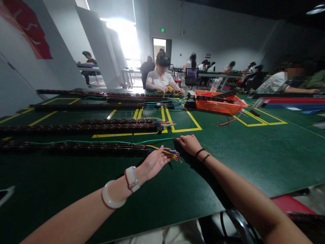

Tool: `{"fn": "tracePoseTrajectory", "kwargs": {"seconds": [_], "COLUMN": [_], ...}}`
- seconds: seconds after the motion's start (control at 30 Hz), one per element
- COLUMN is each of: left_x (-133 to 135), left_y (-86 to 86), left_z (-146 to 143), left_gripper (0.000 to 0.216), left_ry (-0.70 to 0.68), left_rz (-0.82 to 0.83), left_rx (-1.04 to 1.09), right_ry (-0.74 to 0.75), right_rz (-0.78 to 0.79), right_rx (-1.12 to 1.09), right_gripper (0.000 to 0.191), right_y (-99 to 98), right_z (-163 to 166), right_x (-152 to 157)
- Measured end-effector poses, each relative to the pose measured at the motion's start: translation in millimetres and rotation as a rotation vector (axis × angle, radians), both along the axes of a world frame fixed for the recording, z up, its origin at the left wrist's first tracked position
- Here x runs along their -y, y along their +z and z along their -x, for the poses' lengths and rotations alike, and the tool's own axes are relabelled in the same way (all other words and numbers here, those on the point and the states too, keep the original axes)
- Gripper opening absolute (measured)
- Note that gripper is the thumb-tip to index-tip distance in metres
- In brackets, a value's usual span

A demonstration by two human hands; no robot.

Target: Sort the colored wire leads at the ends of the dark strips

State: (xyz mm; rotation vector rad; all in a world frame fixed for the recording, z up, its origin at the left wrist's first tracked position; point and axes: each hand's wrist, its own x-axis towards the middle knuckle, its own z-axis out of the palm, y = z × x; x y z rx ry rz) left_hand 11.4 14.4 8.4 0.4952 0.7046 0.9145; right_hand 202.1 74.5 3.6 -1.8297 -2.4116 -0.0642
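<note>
My left hand [157,161], palm turned up, holds several yellow and blue wires [175,155] between its thumb and fingers. Ring terminals at their tips stick out past the fingers. These wires come from the right end of a dark, long harness bundle [116,148] lying on the table. My right hand [189,144] pinches the red-tipped end of a green wire [152,140], which runs left along the top of that bundle. The fingers hide part of the tip. Behind lies a second bundle [122,127], its colored wires and terminals pointing right.
The green table [241,162] carries yellow tape outlines [188,129]. An orange basket [218,105] holding dark parts stands beyond my right hand, a red wire [230,122] hanging from it. More long bundles [101,106] lie farther back. A person [161,79] sits opposite, hands on a yellow item.
</note>
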Motion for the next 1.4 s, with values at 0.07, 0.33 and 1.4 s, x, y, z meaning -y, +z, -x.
{"fn": "tracePoseTrajectory", "kwargs": {"seconds": [0.07, 0.33, 1.4], "left_x": [-0.6, -4.4, -4.4], "left_y": [-1.8, -9.1, -11.3], "left_z": [0.7, 3.3, 4.8], "left_gripper": [0.021, 0.025, 0.024], "left_ry": [-0.008, -0.036, -0.075], "left_rz": [-0.009, -0.036, -0.059], "left_rx": [0.006, 0.063, 0.059], "right_ry": [0.012, 0.191, 0.128], "right_rz": [-0.012, -0.162, -0.093], "right_rx": [-0.017, -0.153, 0.093], "right_gripper": [0.044, 0.049, 0.049], "right_y": [-1.7, 13.2, 7.0], "right_z": [-1.8, -7.5, -0.7], "right_x": [0.1, 12.9, 18.0]}}
